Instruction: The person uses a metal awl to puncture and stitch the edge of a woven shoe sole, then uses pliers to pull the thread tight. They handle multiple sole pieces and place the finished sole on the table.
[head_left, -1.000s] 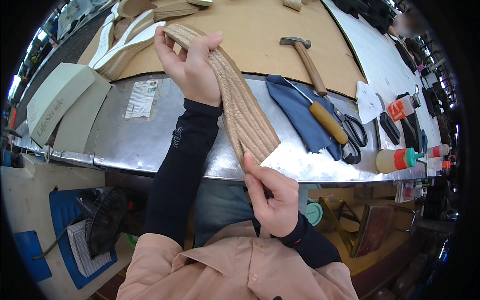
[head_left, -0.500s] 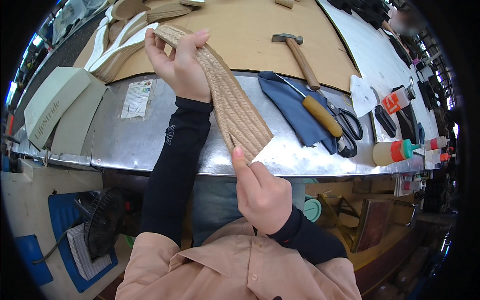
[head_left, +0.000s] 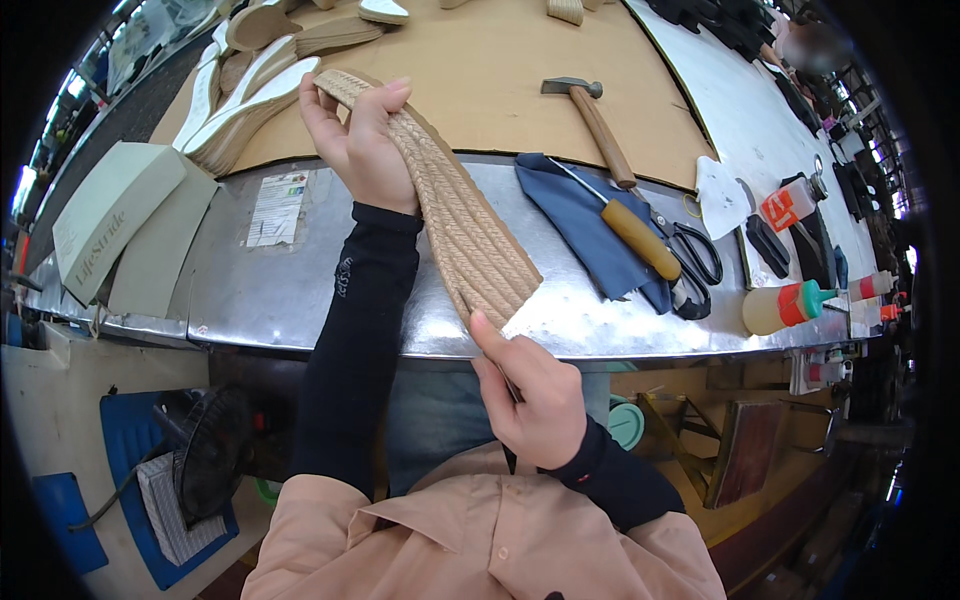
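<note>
A tan wedge shoe sole (head_left: 475,230), its side covered in rope-like braid, slants over the table's front part, with its thick end toward me. My left hand (head_left: 370,150) is closed around its thin far end, thumb on the near side. At the thick end's lower left corner, the index fingertip of my right hand (head_left: 530,390) presses against the braid. The other right fingers are curled, and a thin dark edge shows between them; what it belongs to is too small to tell.
On the tan board (head_left: 480,80) lie a hammer (head_left: 600,130) and several wedge soles (head_left: 245,110). Right of me are a blue cloth (head_left: 575,230), a yellow-handled tool (head_left: 640,240), scissors (head_left: 695,260) and a glue bottle (head_left: 785,307). A pale green box (head_left: 120,220) stands left.
My right hand has shifted slightly down, and its fingers have opened a little behind the index finger. The sole's near end has tipped slightly, showing more of its braided side.
</note>
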